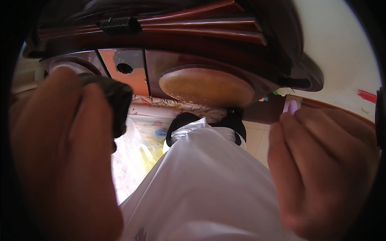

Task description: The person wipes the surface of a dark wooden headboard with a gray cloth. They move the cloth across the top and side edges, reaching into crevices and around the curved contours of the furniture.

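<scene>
My left hand (64, 152) fills the left side, close up, its fingers curled round a dark, crumpled black thing (120, 100). Most of that thing lies behind the fingers, so its kind does not show. On the right, my right hand (321, 164) is closed with the fingertips pressed together. A small lilac piece (290, 106) shows right at those fingertips; whether they grip it or it lies beyond them, I cannot tell. Between the hands, smooth white fabric (209, 172) spreads down over my front.
Across the top stands dark reddish-brown wooden furniture (201, 52) with an oval tan panel (205, 85) and a black clip-like piece (119, 25) on its rail. Patterned bedding and a translucent plastic bag (130, 164) lie below it. Pale floor tiles (256, 140) show at right, beside a whitish wall (337, 48).
</scene>
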Tool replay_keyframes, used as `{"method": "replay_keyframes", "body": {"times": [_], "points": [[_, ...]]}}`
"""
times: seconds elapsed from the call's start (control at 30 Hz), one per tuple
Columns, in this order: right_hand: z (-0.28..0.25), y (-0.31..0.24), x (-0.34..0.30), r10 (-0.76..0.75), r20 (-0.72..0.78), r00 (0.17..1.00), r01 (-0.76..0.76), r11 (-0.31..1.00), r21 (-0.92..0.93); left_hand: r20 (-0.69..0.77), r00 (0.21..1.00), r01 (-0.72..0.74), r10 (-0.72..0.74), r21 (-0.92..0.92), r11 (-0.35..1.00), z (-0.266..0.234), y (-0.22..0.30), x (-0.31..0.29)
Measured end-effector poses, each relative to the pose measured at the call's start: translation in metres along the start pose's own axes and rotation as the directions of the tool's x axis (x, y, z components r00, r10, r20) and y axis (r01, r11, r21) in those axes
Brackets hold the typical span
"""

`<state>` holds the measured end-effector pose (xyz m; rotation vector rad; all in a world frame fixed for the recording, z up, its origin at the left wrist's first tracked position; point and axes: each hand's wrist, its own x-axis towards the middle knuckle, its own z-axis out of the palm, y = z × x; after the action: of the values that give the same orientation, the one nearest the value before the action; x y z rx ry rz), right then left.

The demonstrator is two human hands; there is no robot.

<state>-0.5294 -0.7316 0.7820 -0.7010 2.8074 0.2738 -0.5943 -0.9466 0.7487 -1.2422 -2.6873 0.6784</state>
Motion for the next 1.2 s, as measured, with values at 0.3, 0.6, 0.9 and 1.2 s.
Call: {"method": "replay_keyframes", "body": {"times": [0.3, 0.6, 0.9, 1.2], "points": [[0.188, 0.023, 0.038, -0.154, -0.142, 0.978, 0.194, 0.918, 0.346, -0.099, 0.989, -0.004, -0.109, -0.759, 0.651, 0.145, 0.013, 0.031], [0.325, 0.006, 0.109, 0.488, -0.695, 0.529, -0.115, 0.852, 0.510, 0.245, 0.812, -0.305, -0.530, -0.596, -0.743, 0.225, 0.145, 0.110], [0.372, 0.034, 0.085, 0.745, 0.344, 0.572, 0.244, -0.554, 0.796, 0.325, 0.863, -0.351, -0.387, -0.167, -0.921, 0.252, 0.180, 0.126], [0.329, 0.047, 0.086, 0.743, 0.011, 0.669, 0.560, -0.514, 0.651, 0.343, 0.837, -0.441, -0.427, -0.040, -0.896, 0.259, 0.190, 0.130]]}}
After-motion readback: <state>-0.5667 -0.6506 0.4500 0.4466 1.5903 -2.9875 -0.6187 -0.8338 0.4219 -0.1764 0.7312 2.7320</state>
